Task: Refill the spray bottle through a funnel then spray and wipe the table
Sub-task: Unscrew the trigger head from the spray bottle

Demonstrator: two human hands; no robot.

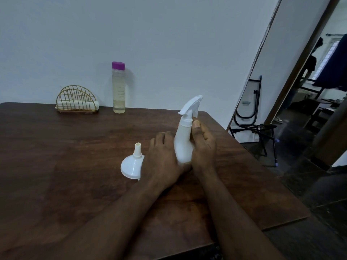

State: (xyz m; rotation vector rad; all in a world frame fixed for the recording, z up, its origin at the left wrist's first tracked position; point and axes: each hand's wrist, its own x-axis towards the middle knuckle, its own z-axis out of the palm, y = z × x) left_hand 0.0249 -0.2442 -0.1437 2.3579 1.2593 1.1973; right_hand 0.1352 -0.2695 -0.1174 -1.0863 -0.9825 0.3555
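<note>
Gripping the spray bottle (183, 145) between my left hand (161, 162) and right hand (202, 147), low on the surface (75, 166), I judge this the opening step: its trigger top is still on. Next I must unscrew it, then seat the funnel (132, 166), lying beside my left hand, in the neck.

The left hand (162, 162) covers the funnel (130, 166) edge — and the spray bottle (183, 145) base.
</note>
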